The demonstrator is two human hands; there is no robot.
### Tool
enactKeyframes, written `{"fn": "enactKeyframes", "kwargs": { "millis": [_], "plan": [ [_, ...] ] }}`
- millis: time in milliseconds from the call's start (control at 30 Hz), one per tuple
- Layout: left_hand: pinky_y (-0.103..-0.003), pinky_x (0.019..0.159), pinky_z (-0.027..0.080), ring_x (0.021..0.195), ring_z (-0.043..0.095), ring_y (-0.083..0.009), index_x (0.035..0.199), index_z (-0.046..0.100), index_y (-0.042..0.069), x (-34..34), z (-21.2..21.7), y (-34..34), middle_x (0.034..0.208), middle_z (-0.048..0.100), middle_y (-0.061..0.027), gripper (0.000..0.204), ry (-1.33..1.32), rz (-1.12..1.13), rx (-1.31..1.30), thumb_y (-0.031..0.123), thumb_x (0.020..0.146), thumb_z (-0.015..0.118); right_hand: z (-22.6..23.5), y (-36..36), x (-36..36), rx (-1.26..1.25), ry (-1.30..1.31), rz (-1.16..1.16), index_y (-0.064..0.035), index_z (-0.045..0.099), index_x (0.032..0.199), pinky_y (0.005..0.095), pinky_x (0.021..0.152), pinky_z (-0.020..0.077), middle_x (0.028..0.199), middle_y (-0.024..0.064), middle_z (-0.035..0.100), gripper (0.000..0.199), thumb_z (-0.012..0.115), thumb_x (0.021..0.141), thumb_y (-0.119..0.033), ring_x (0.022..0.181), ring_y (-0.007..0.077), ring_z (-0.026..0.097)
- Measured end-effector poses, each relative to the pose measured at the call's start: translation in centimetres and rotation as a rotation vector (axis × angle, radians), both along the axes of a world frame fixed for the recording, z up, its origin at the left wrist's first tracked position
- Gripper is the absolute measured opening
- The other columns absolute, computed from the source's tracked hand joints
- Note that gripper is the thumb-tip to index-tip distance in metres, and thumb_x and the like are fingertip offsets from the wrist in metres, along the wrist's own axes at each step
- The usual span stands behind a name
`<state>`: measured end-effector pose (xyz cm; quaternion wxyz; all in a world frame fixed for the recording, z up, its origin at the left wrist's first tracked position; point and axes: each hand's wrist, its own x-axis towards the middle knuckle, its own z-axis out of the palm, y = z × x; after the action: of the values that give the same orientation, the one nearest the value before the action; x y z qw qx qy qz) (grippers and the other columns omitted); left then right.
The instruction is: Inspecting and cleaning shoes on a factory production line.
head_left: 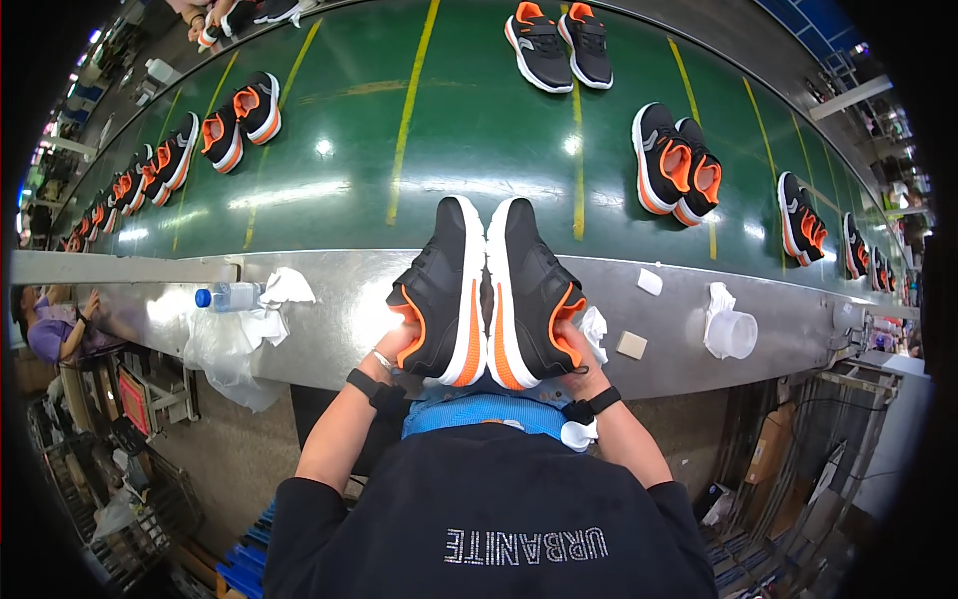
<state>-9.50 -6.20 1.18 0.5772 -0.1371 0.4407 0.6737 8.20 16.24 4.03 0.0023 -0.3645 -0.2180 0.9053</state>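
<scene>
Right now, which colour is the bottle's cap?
The cap is blue; the head view shows it best.

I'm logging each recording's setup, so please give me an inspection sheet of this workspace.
Surface: grey metal ledge, shiny, beside a green belt with yellow lines.
Job's things: left shoe and right shoe, black with white-and-orange soles, held side by side, soles facing each other, toes pointing away.
Clutter: blue-capped bottle, crumpled tissue, plastic bag, beige block, clear round container.
Hands: left hand and right hand each reach into a shoe opening; fingers hidden.
Cables: possibly one by the right-side racks; too small to tell.
Surroundings: more shoes along the belt; person in purple at left.
</scene>
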Motion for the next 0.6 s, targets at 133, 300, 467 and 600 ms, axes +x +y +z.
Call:
{"fn": "enactKeyframes", "kwargs": {
  "millis": [133,300,467,600],
  "plan": [
    [-0.030,0.078,0.050,0.090,0.060,-0.0228,0.109,0.050,-0.008,-0.3,0.4,0.0,0.106,0.056,-0.0187,0.028,-0.001,0.011,-0.016,0.001,0.084,0.042,0.5,-0.1,-0.6,-0.007,0.032,0.016,-0.0015,0.048,0.111,0.0268,0.083,0.0449,0.104,0.0088,0.058,0.032,0.048,0.081,-0.015,0.092,0.0164,0.057],
    [-0.029,0.077,0.050,0.089,0.061,-0.0225,0.108,0.051,-0.007,-1.1,2.0,0.0,0.103,0.058,-0.0174,0.029,0.064,-0.050,-0.154,-0.002,0.080,0.043,0.9,0.0,-1.3,-0.004,0.074,0.014,-0.0016,0.053,0.102,0.0241,0.077,0.0464,0.095,0.0062,0.060,0.025,0.048,0.082,-0.015,0.084,0.0131,0.059],
    [-0.030,0.078,0.049,0.089,0.059,-0.0240,0.107,0.051,-0.004,-0.6,2.6,-1.1,0.099,0.058,-0.0141,0.041,0.204,-0.019,-0.241,-0.008,0.067,0.042,0.1,-0.5,-1.1,0.024,0.106,0.077,-0.0033,0.046,0.115,0.0292,0.085,0.0433,0.109,0.0073,0.054,0.038,0.053,0.079,-0.013,0.099,0.0177,0.054],
    [-0.030,0.080,0.048,0.092,0.058,-0.0224,0.111,0.050,-0.001,-0.2,2.4,-2.7,0.103,0.058,-0.0124,0.037,0.297,-0.039,-0.176,-0.004,0.074,0.044,-0.5,-0.6,-0.7,0.146,0.152,0.108,-0.0020,0.047,0.114,0.0307,0.085,0.0443,0.107,0.0083,0.055,0.038,0.051,0.076,-0.006,0.096,0.0200,0.055]
  ]
}}
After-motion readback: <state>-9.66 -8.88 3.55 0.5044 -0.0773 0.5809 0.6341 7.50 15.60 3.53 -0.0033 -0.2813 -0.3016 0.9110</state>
